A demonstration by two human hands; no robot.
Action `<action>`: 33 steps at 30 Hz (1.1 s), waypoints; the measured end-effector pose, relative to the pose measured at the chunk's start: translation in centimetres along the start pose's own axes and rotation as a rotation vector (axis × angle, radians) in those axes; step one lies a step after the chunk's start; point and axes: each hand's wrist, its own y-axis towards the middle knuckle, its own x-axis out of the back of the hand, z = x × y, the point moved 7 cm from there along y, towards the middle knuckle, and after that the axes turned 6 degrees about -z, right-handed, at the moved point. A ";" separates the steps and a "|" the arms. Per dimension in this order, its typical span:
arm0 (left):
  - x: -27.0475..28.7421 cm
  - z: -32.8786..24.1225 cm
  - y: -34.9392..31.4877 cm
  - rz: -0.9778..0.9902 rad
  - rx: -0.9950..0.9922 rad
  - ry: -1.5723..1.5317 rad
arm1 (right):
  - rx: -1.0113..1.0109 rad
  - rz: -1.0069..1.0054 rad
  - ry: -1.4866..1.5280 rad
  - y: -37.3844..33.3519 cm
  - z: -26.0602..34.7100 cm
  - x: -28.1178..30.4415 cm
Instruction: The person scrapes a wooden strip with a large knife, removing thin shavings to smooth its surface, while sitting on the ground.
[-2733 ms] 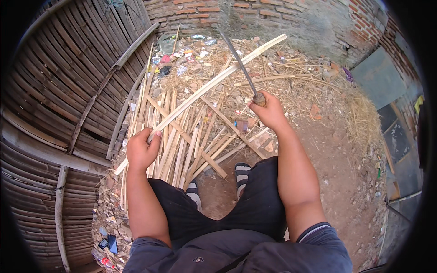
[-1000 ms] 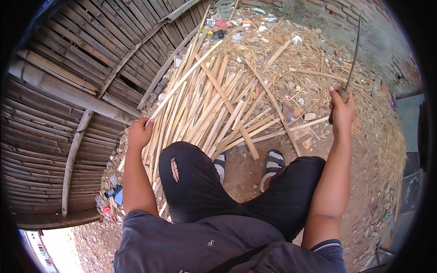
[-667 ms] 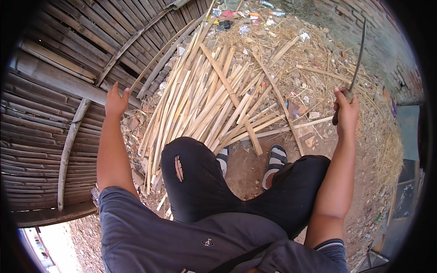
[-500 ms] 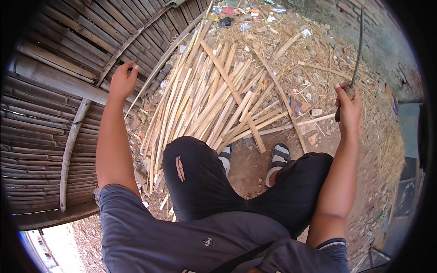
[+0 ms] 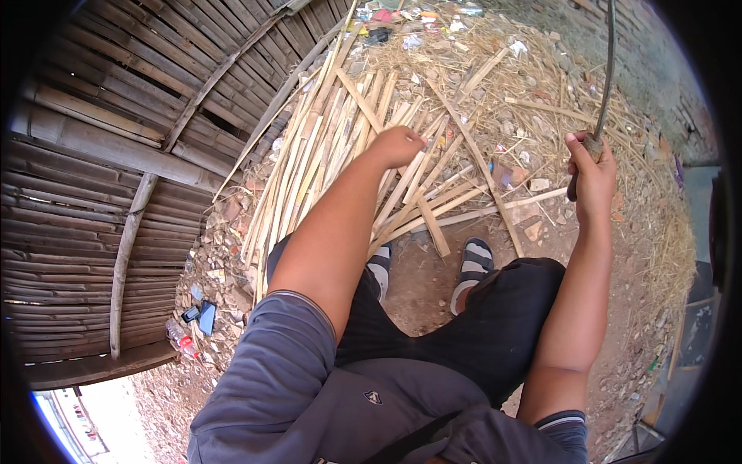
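Here the left hand (image 5: 400, 147), nearer, curls over bamboo strips (image 5: 313, 158) slanting away rightward, any pinch hard to tell; the right hand (image 5: 593, 168) grips a long-bladed knife (image 5: 607, 77).

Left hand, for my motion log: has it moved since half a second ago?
Yes: the left hand has moved right, away from the bamboo wall, to over the wooden strips.

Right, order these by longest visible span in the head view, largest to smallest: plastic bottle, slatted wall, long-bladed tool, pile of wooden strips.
1. Slatted wall
2. Pile of wooden strips
3. Long-bladed tool, reaching the picture's top edge
4. Plastic bottle, clearly smallest
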 end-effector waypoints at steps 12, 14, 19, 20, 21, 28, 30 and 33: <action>-26.6 14.6 -4.6 0.135 0.538 -0.094 | -0.084 -0.014 0.026 -0.3 0.0 2.8; -26.2 11.8 -6.5 0.170 0.642 -0.176 | -0.094 -0.040 0.039 -0.2 -0.8 3.7; -29.7 14.1 -6.0 0.232 0.634 -0.510 | -0.094 -0.007 0.088 -0.1 -0.7 2.9; -28.8 13.3 -6.5 0.255 0.666 -0.537 | -0.106 -0.007 0.078 -0.2 -0.7 2.8; -28.5 13.6 -6.4 0.245 0.664 -0.541 | -0.115 -0.001 0.070 -0.3 -0.4 2.4; -27.8 15.1 -5.8 0.076 0.648 -0.586 | -0.111 0.064 0.015 -0.3 -0.6 0.9; -28.6 16.1 -5.4 0.014 0.646 -0.698 | -0.100 0.081 0.015 -0.3 -0.5 0.5; -29.9 17.0 -4.9 0.013 0.687 -0.886 | -0.093 0.098 0.010 -0.3 -0.7 0.3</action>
